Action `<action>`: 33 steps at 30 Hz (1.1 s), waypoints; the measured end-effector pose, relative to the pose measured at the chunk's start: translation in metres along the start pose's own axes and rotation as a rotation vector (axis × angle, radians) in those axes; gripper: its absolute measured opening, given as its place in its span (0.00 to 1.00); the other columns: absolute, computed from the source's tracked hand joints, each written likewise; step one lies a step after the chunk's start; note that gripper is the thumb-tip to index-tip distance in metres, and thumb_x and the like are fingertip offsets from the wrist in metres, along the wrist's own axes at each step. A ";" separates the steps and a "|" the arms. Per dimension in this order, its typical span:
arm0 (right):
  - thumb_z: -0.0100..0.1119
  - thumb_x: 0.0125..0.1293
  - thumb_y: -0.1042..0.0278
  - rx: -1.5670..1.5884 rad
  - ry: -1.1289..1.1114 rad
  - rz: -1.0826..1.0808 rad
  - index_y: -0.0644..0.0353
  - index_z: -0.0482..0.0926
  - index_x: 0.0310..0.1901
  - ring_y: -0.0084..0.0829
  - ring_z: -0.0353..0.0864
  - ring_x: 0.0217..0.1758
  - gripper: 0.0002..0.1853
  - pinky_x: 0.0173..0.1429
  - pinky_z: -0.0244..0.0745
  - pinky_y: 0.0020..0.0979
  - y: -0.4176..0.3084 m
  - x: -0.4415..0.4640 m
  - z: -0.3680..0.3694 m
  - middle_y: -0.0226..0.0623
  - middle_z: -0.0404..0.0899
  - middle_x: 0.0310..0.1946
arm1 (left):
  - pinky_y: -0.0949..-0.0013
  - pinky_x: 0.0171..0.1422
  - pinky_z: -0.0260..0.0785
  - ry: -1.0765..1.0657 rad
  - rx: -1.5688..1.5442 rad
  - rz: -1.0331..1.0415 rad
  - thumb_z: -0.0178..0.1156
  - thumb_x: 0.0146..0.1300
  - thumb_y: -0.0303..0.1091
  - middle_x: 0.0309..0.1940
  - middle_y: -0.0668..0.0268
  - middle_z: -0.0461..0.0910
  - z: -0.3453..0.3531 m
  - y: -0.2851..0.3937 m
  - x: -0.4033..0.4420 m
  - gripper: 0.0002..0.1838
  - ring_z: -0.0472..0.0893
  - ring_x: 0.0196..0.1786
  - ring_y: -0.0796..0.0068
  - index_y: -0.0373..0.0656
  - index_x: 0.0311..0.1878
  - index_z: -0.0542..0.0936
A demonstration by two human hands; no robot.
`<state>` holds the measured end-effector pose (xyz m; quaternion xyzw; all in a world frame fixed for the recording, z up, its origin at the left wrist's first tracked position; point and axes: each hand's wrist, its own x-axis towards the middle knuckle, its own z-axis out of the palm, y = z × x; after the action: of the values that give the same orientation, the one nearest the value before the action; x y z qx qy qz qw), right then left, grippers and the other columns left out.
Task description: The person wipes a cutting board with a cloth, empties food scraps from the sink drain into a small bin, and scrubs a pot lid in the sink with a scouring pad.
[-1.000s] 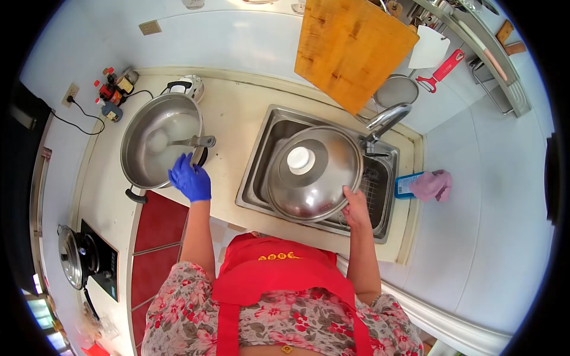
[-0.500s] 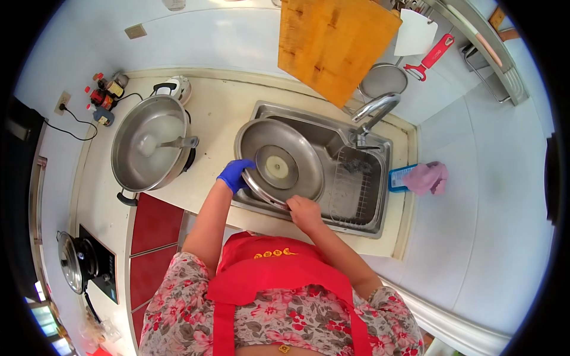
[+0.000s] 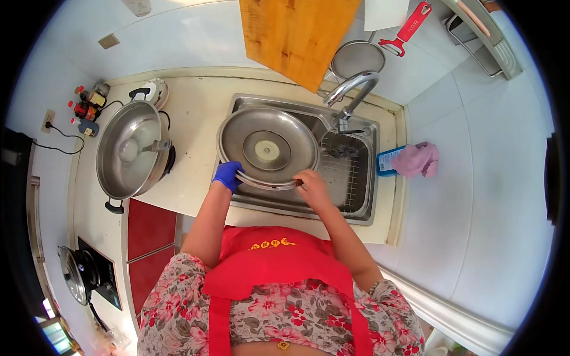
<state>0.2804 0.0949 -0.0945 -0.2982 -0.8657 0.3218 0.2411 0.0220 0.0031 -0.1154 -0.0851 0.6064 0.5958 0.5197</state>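
A wide round steel pot lid [image 3: 243, 127] lies underside up over the left part of the sink [image 3: 373, 178], with a pale disc and a screw at its centre. Its near left rim is in the grip of my left hand [image 3: 227, 176], which wears a blue glove. My bare right hand [image 3: 312, 188] has its fingers closed on the near right rim, and a small dark spot shows at the fingertips. Behind the lid's right side, the chrome faucet [image 3: 356, 95] arches over the sink. A wire rack [image 3: 354, 193] shows in the basin at right.
On the counter at left stands a deep steel pan [image 3: 107, 142] holding a ladle [image 3: 155, 146] and whitish liquid. Several bottles [image 3: 89, 107] stand behind it. A wooden cutting board [image 3: 297, 41] hangs at the back. A pink cloth [image 3: 415, 159] drapes over a blue bottle [image 3: 387, 161].
The lid has turned flatter and sits more level over the sink. Both hands still hold its near rim. The whole view has shifted, with the surroundings now further left.
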 end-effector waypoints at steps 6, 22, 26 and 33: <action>0.62 0.50 0.68 0.060 -0.104 -0.029 0.59 0.78 0.33 0.40 0.74 0.39 0.08 0.43 0.69 0.35 -0.017 0.014 -0.027 0.36 0.76 0.32 | 0.67 0.22 0.65 -0.015 -0.002 0.063 0.57 0.42 0.25 0.17 0.63 0.71 0.007 -0.012 0.009 0.03 0.72 0.20 0.71 0.42 0.21 0.73; 0.57 0.59 0.60 0.940 1.012 0.908 0.62 0.74 0.30 0.18 0.66 0.20 0.12 0.24 0.61 0.20 0.106 -0.006 -0.136 0.28 0.72 0.21 | 0.69 0.25 0.64 -0.011 -0.118 0.004 0.54 0.44 0.23 0.16 0.65 0.68 0.014 -0.042 0.012 0.04 0.71 0.21 0.71 0.44 0.20 0.70; 0.63 0.55 0.59 0.236 1.551 0.773 0.64 0.73 0.29 0.20 0.66 0.21 0.15 0.24 0.62 0.22 0.149 -0.038 -0.190 0.29 0.69 0.19 | 0.69 0.27 0.65 -0.058 -0.102 0.045 0.54 0.42 0.22 0.17 0.67 0.69 0.031 -0.034 0.021 0.06 0.71 0.22 0.71 0.45 0.19 0.70; 0.60 0.57 0.68 0.091 1.152 0.728 0.65 0.74 0.40 0.22 0.72 0.29 0.12 0.34 0.68 0.20 0.122 -0.041 -0.273 0.32 0.74 0.30 | 0.69 0.27 0.63 -0.102 -0.102 0.062 0.53 0.41 0.21 0.17 0.67 0.68 0.021 -0.035 0.028 0.06 0.70 0.22 0.72 0.45 0.18 0.70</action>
<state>0.5200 0.2556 -0.0043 -0.6836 -0.4296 0.2083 0.5520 0.0456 0.0254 -0.1527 -0.0622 0.5504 0.6452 0.5262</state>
